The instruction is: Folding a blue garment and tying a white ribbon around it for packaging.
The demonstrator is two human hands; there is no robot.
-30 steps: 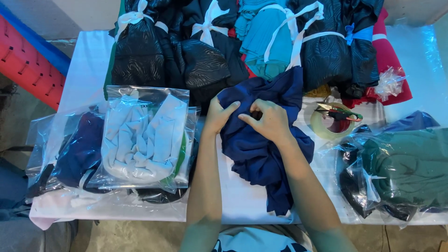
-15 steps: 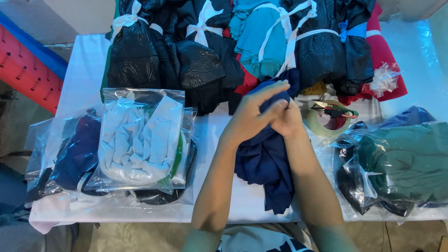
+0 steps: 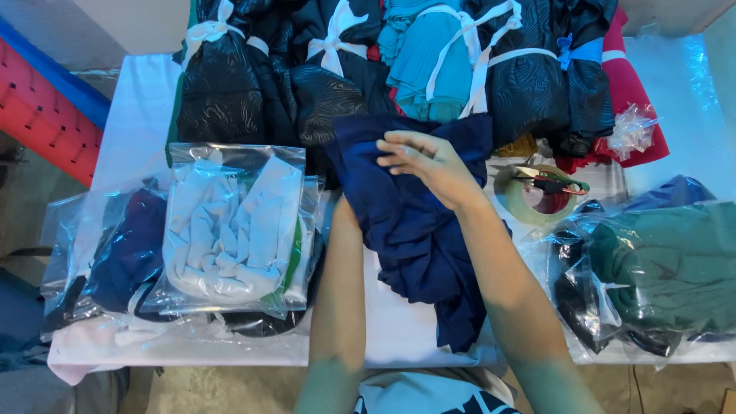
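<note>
Navy blue garment (image 3: 418,238) lies bunched on the white counter (image 3: 138,115), in the middle and close to the person, its lower end trailing toward the near edge. Both forearms reach in from the bottom of the view. The left hand (image 3: 349,207) goes under the cloth, so its fingers are hidden and I cannot tell whether they grip or lie flat. The right hand (image 3: 429,161) rests on top of the garment's far end, fingers (image 3: 399,149) spread and only slightly curled, pressing down rather than pinching.

To fold this well, it seems best to keep the top hand flat to hold the layers, let the hidden hand lift and turn the cloth evenly, and gather the loose near end so that it does not slide off the edge.

Just left of the garment sits a clear plastic bag (image 3: 234,230) holding pale folded cloth, stacked on other bagged dark clothing. To the right, near the wrist, is a roll of tape (image 3: 533,195) with small red-handled scissors (image 3: 556,185) lying across it; the cloth could snag there if swung wide. Further right lies a bagged dark green garment (image 3: 659,268).

At the far side of the counter, touching the navy cloth's top edge, stands a row of tied bundles (image 3: 345,69) in black, teal and red, bound with white strips.
</note>
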